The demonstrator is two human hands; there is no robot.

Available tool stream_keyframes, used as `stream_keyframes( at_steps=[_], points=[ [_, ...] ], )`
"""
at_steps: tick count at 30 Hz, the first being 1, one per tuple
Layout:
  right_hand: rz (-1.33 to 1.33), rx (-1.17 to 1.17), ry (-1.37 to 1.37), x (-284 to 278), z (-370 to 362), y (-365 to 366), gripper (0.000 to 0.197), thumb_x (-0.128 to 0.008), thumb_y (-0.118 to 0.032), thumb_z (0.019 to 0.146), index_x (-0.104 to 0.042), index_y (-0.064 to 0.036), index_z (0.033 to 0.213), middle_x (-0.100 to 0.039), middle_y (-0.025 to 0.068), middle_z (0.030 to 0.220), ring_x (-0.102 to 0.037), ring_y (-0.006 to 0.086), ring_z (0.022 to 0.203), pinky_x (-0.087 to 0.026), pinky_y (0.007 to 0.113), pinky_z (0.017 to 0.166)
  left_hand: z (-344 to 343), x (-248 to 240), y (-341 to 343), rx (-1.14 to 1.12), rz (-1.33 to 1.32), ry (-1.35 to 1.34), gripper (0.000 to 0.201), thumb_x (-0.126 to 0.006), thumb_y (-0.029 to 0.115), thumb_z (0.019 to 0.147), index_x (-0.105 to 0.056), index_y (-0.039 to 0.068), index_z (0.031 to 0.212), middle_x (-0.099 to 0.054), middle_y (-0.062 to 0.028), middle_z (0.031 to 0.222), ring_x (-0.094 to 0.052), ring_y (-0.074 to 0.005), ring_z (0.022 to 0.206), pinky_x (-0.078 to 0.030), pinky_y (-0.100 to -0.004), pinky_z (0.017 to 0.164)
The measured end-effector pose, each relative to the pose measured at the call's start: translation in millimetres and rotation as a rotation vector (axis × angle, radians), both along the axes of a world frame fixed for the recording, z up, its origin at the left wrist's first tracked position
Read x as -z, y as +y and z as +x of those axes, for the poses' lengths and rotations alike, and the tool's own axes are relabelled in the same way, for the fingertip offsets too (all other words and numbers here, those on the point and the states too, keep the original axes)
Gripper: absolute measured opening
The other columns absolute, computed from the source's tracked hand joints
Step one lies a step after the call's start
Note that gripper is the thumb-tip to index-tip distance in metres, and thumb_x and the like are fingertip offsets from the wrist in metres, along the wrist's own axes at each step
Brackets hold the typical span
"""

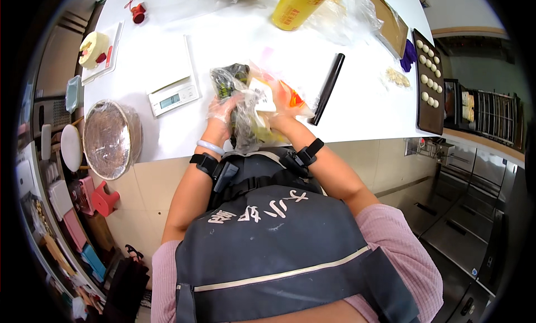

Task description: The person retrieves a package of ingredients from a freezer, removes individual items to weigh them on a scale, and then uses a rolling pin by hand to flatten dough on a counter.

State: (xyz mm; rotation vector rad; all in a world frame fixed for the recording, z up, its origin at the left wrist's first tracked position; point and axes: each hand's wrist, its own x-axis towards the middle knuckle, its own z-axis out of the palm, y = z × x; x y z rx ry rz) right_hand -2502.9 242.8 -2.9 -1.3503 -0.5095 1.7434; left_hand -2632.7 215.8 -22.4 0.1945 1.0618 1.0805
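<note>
At the table's near edge I hold up crinkled clear plastic bags between my two hands. My left hand, in a thin clear glove, is closed on a plastic bag with something dark green and black inside. On the other side my right hand is wrapped round a packet with orange-red print. Its fingers are partly hidden by the plastic. A white label shows between the hands. What the bags contain cannot be made out clearly.
Left of my hands are a digital scale and a film-covered bowl. A black rod lies to the right. Farther off are a yellow cylinder, a tray of white dough balls and a small cake.
</note>
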Motion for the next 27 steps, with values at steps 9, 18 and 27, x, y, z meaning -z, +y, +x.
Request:
stream_keyframes(
  at_steps=[9,18,27],
  points=[
    [0.01,-0.165,0.155,-3,6,-11,0.028,-0.05,-0.036,0.087,-0.05,-0.0139,0.105,-0.053,0.0017,0.088,-0.053,0.0152,0.075,-0.043,0.029,0.063,-3,25,-4,-0.107,-0.088,-0.258,0.029,-0.055,0.017,0.083,-0.057,-0.003,0.104,-0.062,-0.0111,0.096,-0.06,-0.0197,0.084,-0.05,-0.0302,0.073],
    [0.079,-0.281,0.057,-8,27,-20,0.037,-0.05,-0.034,0.087,-0.043,-0.0126,0.117,-0.05,0.0043,0.105,-0.05,0.0181,0.091,-0.041,0.03,0.077,-7,24,4,-0.184,-0.036,-0.091,0.035,-0.07,0.015,0.07,-0.06,-0.005,0.097,-0.06,-0.0102,0.088,-0.058,-0.0205,0.075,-0.049,-0.0332,0.068],
    [-0.135,-0.05,0.334,-4,25,-20,0.048,-0.051,-0.032,0.087,-0.037,-0.0113,0.128,-0.046,0.0068,0.123,-0.048,0.021,0.107,-0.039,0.032,0.091,4,14,13,-0.261,-0.052,-0.301,0.028,-0.063,0.017,0.077,-0.059,-0.003,0.096,-0.061,-0.0109,0.088,-0.059,-0.0233,0.077,-0.051,-0.0354,0.068]
  ],
)
